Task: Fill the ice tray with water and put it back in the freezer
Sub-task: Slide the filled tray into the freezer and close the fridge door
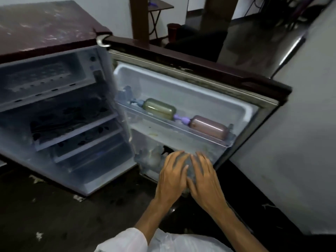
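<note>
A small maroon fridge (45,26) stands open, with its door (200,70) swung out to the right. The freezer compartment (45,79) sits at the top of the cabinet; what lies inside is blurred. No ice tray can be made out. My left hand (172,175) and my right hand (205,180) lie side by side at the lower door shelf (151,160). Their fingers are nearly straight and rest on a blurred grey object (190,171) between them. What that object is I cannot tell.
The upper door shelf (163,122) holds a green bottle (160,109) and a pink bottle (209,128) lying on their sides. A pale wall (291,142) stands close behind the door on the right. The dark floor (54,215) spreads in front; a folding table (160,8) stands far back.
</note>
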Action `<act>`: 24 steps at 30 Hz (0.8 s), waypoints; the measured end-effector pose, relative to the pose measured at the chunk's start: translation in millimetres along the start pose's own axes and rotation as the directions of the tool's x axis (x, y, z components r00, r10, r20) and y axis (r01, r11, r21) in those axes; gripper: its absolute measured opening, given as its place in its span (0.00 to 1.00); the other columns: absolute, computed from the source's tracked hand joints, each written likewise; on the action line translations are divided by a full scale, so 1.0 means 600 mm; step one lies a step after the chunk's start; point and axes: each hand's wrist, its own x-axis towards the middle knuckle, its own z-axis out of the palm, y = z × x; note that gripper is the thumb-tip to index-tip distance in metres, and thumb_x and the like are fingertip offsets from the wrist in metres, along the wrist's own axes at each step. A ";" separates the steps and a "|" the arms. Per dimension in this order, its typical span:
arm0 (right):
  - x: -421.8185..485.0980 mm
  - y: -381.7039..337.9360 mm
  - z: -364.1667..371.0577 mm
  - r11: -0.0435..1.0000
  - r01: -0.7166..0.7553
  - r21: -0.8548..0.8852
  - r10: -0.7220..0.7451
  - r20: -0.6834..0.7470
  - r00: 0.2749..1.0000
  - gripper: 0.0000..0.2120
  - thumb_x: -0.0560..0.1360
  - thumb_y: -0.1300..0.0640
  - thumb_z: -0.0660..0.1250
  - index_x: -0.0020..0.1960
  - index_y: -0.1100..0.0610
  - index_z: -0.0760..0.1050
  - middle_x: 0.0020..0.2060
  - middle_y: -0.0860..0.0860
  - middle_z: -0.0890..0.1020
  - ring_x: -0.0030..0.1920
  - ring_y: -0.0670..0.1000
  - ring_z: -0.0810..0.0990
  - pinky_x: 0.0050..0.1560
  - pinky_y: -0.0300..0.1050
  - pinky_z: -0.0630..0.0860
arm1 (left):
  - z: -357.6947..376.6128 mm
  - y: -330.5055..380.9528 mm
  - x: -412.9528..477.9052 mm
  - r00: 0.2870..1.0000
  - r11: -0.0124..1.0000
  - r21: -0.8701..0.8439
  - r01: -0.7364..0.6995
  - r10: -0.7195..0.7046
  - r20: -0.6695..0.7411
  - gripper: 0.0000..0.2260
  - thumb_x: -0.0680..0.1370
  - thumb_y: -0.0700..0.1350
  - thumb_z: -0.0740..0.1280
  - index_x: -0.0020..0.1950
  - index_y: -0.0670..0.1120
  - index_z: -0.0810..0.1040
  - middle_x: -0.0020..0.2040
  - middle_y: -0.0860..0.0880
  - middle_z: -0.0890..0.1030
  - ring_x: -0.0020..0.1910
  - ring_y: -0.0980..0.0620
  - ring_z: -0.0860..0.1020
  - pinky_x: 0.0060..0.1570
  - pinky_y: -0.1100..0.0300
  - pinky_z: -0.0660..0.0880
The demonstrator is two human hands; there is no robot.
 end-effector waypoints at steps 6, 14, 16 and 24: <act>-0.061 0.150 -0.085 0.984 -0.135 0.117 0.146 -0.091 0.985 0.23 0.79 0.52 0.61 0.71 0.61 0.68 0.70 0.56 0.68 0.71 0.55 0.66 0.71 0.52 0.65 | 0.136 0.107 0.015 0.996 0.993 -0.090 -0.073 0.078 0.051 0.12 0.80 0.37 0.65 0.63 0.40 0.79 0.62 0.44 0.79 0.63 0.51 0.76 0.68 0.66 0.66; 0.027 0.245 -0.188 0.752 -0.281 0.597 0.414 -0.096 0.905 0.29 0.78 0.65 0.64 0.76 0.56 0.59 0.71 0.47 0.66 0.68 0.42 0.67 0.65 0.37 0.71 | 0.215 0.181 0.023 0.998 0.987 -0.151 0.062 -0.061 0.013 0.14 0.80 0.37 0.65 0.65 0.41 0.78 0.62 0.47 0.80 0.63 0.54 0.76 0.65 0.65 0.70; 0.061 0.258 -0.204 0.679 -0.322 0.659 0.426 0.003 0.905 0.33 0.77 0.68 0.64 0.77 0.53 0.57 0.70 0.43 0.66 0.67 0.38 0.67 0.62 0.32 0.71 | 0.219 0.191 0.023 0.994 0.979 -0.175 0.101 -0.105 -0.012 0.14 0.80 0.36 0.65 0.66 0.42 0.78 0.62 0.48 0.80 0.63 0.54 0.76 0.64 0.62 0.72; 0.096 0.273 -0.217 0.635 -0.317 0.704 0.354 0.099 0.930 0.33 0.73 0.76 0.63 0.73 0.51 0.67 0.63 0.39 0.74 0.57 0.26 0.71 0.55 0.25 0.72 | 0.211 0.224 0.014 0.950 0.920 -0.289 0.266 -0.302 -0.085 0.17 0.79 0.30 0.63 0.66 0.43 0.77 0.59 0.51 0.81 0.60 0.61 0.78 0.60 0.68 0.74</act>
